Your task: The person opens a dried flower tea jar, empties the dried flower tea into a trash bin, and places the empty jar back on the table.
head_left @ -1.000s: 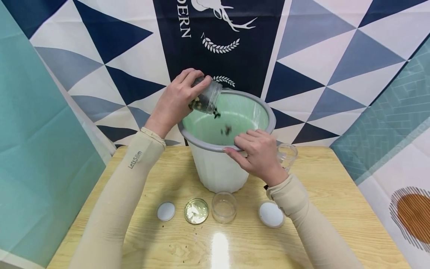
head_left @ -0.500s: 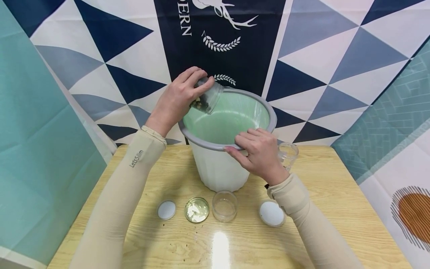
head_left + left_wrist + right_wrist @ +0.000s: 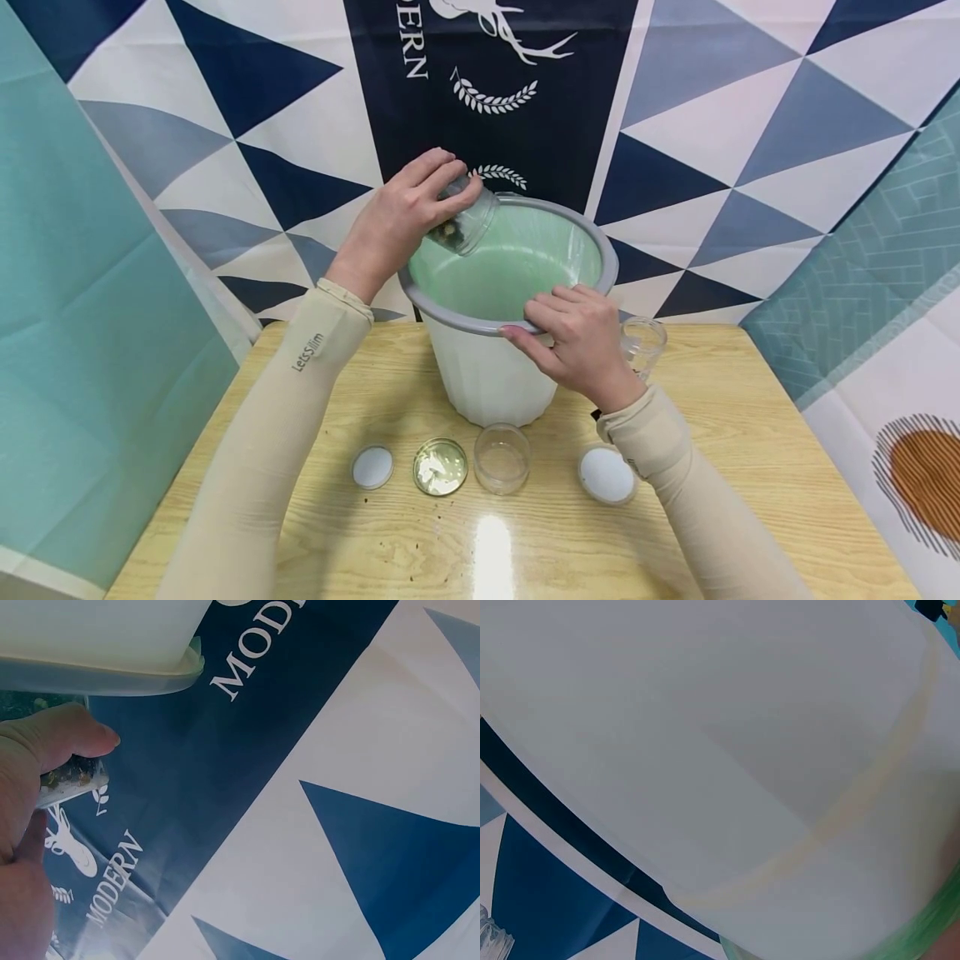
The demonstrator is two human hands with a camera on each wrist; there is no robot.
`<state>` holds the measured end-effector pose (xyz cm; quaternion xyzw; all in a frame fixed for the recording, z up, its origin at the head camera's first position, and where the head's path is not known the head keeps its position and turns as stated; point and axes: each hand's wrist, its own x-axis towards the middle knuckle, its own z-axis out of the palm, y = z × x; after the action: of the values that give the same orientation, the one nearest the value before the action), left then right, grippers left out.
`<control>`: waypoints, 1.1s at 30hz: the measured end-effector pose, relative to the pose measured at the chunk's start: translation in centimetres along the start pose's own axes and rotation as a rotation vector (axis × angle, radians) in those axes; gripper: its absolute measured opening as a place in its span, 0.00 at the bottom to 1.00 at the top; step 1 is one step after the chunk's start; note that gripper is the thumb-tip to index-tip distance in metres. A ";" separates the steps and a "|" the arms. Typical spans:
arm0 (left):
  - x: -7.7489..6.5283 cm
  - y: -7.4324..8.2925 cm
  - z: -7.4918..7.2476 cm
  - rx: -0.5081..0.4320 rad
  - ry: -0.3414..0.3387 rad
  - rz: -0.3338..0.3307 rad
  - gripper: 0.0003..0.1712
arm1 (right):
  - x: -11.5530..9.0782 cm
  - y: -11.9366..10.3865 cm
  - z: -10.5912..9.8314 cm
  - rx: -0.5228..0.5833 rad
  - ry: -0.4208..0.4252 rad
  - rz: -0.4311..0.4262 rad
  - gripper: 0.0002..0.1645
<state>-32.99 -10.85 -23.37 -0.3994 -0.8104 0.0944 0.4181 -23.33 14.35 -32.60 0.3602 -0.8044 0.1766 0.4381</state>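
My left hand grips a clear jar and holds it tipped, mouth down and to the right, over the left side of a white bin. Dark and yellowish bits show inside the jar; the left wrist view shows them behind the thumb. The bin has a grey rim and a green inside. My right hand grips the bin's near right rim, with its thumb outside. In the right wrist view the bin's white wall fills most of the picture, and only a sliver of the hand shows.
On the wooden table lie a small white lid, a gold-toned lid, a clear round container and a larger white lid. Another clear jar stands behind my right wrist. Patterned cloth hangs behind the table.
Dark bits were falling from the jar into the bin a second ago; none are seen falling now. The jar has tipped slightly, and my right hand keeps its place on the rim.
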 end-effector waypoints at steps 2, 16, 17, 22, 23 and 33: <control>0.0 0.0 0.0 0.009 0.004 0.005 0.32 | 0.0 0.0 0.0 0.001 -0.001 0.001 0.36; 0.0 0.0 -0.1 0.042 0.012 0.075 0.33 | 0.0 0.0 0.0 0.010 0.018 -0.012 0.36; 0.0 0.0 -0.1 0.044 0.019 0.082 0.32 | 0.0 0.0 0.0 0.006 0.020 -0.016 0.35; 0.1 0.0 -0.1 0.039 0.035 0.096 0.32 | 0.1 0.0 0.0 -0.004 0.038 -0.037 0.35; 0.1 0.1 -0.2 0.032 0.034 0.092 0.32 | 0.1 0.0 0.0 -0.004 0.039 -0.037 0.35; 0.1 0.2 -0.3 0.021 0.029 0.061 0.33 | 0.1 0.0 -0.1 0.006 0.010 -0.005 0.36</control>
<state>-32.68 -10.71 -23.16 -0.4209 -0.7907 0.1101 0.4307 -23.24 14.37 -32.48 0.3627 -0.8008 0.1796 0.4414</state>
